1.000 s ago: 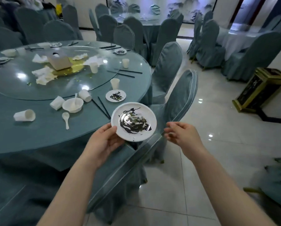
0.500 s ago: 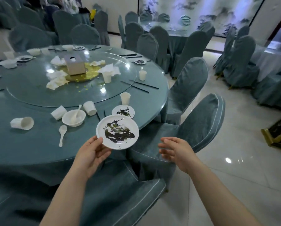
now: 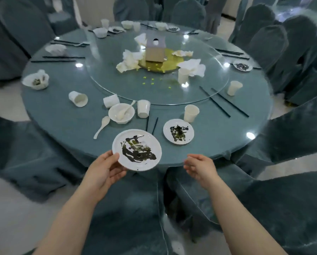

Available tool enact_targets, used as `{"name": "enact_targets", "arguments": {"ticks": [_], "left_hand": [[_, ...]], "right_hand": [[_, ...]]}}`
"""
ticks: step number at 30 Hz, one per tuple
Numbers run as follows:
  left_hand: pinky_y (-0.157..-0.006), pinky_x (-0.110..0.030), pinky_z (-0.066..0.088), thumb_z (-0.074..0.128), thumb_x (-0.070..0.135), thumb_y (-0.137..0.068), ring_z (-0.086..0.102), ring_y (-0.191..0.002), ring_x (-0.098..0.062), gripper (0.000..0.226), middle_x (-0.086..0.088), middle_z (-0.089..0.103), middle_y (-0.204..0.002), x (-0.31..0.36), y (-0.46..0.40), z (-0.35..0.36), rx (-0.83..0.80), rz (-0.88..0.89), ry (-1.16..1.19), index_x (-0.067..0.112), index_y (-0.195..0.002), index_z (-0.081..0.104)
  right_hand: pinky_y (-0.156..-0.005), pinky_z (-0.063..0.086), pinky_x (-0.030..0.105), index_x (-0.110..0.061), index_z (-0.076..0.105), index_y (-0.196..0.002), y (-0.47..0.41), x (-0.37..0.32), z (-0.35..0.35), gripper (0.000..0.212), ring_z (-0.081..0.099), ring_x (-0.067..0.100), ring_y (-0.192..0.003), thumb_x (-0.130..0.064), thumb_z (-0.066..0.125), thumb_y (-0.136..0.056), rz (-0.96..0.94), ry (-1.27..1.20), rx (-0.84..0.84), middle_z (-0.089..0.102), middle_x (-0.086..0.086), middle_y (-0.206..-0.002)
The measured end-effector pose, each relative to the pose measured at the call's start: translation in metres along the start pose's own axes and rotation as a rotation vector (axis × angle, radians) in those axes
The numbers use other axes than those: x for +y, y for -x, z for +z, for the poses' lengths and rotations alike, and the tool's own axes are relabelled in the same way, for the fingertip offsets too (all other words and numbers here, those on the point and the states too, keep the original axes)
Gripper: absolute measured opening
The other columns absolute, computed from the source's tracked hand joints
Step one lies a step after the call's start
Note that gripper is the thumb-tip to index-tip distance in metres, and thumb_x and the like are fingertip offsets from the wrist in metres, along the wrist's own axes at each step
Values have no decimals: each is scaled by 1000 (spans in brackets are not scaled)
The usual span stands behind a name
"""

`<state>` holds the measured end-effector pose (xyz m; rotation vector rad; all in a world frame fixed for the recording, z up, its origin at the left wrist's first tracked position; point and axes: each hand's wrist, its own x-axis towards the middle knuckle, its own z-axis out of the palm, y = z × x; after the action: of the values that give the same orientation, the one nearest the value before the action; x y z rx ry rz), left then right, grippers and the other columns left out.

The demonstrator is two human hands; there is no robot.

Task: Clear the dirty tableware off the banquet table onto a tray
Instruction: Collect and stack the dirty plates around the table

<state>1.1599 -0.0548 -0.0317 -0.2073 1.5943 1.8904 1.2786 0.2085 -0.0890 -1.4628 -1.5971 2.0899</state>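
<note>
- At the near table edge, the left hand grips the soiled plate by its rim, lifted just above the cloth; the right hand hangs empty, fingers loosely bent.
- Collecting looks underway; no tray shows, so the next move probably means gathering the second dirty plate just beyond.
- Chopsticks, a paper cup and a bowl crowd that reach.
</note>
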Motion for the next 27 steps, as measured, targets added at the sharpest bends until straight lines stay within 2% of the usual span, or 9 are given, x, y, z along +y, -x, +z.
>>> {"name": "enact_targets", "arguments": {"ticks": [5, 8, 11, 13, 15, 19, 27], "left_hand": [[-52, -22, 54, 48, 16, -97, 69, -63, -11, 13, 1, 74, -77, -25, 14, 23, 194, 2, 61, 17, -102, 61], [-52, -21, 54, 49, 15, -97, 69, -62, -12, 13, 0, 74, -77, -36, 24, 36, 265, -3, 80, 18, -100, 61], [-53, -23, 54, 50, 17, -97, 69, -65, -12, 13, 1, 74, -80, -44, 36, 40, 317, 9, 112, 21, -100, 62], [-53, -23, 54, 49, 17, -97, 69, -65, -11, 15, 1, 74, -81, -49, 43, 41, 358, 19, 138, 22, -101, 62], [-54, -24, 55, 48, 16, -97, 69, -66, -10, 16, 1, 74, -81, -53, 50, 42, 386, 25, 162, 23, -103, 62], [-59, -25, 55, 49, 15, -97, 71, -72, -12, 17, 1, 75, -84, -64, 65, 46, 425, 26, 200, 22, -106, 61], [-58, -28, 56, 51, 13, -96, 71, -75, -17, 18, -3, 75, -88, -84, 121, 63, 417, 85, 211, 20, -111, 59]], "right_hand": [[-50, 50, 26, -7, 52, -105, -87, -22, 1, 20, 61, 20, -53, -19, 61, -92, 2, 106, -8, 67, 13, -77], [-42, 52, 25, -3, 54, -86, -128, -32, 6, 21, 63, 23, -45, -21, 63, -89, 15, 174, 9, 68, 17, -74], [-53, 59, 35, 0, 56, -86, -153, -31, 11, 17, 66, 26, -46, -14, 65, -87, 48, 237, 29, 69, 16, -66], [-55, 60, 36, 3, 57, -86, -160, -29, 12, 13, 67, 26, -46, -8, 63, -86, 53, 287, 23, 68, 14, -57], [-50, 59, 33, 1, 56, -79, -155, -27, 10, 10, 67, 25, -45, -4, 62, -86, 68, 291, -10, 67, 13, -53], [-46, 55, 27, -8, 48, -83, -116, -16, 0, 15, 65, 24, -48, -3, 61, -88, 38, 255, -160, 66, 17, -66], [-41, 46, 20, -9, 57, -96, 10, -13, -46, 8, 59, 13, -44, -14, 61, -91, -142, 214, -336, 63, 6, -56]]}}
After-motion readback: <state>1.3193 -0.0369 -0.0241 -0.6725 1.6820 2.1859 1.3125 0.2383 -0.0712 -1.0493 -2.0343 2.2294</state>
